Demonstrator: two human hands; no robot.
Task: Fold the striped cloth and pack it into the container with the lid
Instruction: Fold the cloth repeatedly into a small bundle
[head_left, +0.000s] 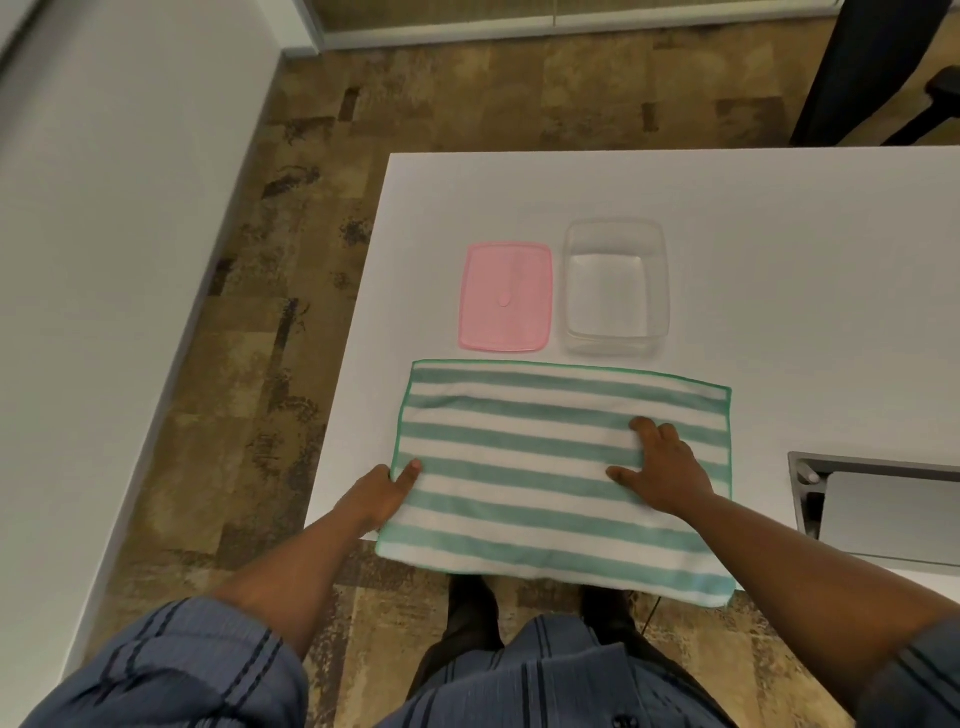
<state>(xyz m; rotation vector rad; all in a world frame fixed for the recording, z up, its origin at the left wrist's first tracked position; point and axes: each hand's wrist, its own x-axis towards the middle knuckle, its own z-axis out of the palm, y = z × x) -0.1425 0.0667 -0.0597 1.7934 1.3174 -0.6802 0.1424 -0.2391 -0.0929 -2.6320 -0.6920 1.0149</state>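
Note:
A green-and-white striped cloth (519, 467) lies on the white table (779, 260), folded once into a wide rectangle, its near edge hanging over the table's front edge. My left hand (379, 493) grips the cloth's left edge, thumb on top. My right hand (665, 467) rests flat on the cloth's right half, fingers spread. Behind the cloth stand a clear plastic container (615, 286), with nothing in it, and to its left a pink lid (505, 296) lying flat on the table.
A grey recessed cable tray (872, 499) sits in the table at the right. Beyond the table's left edge are patterned brown floor and a white wall. A dark chair (883, 73) stands at the far right.

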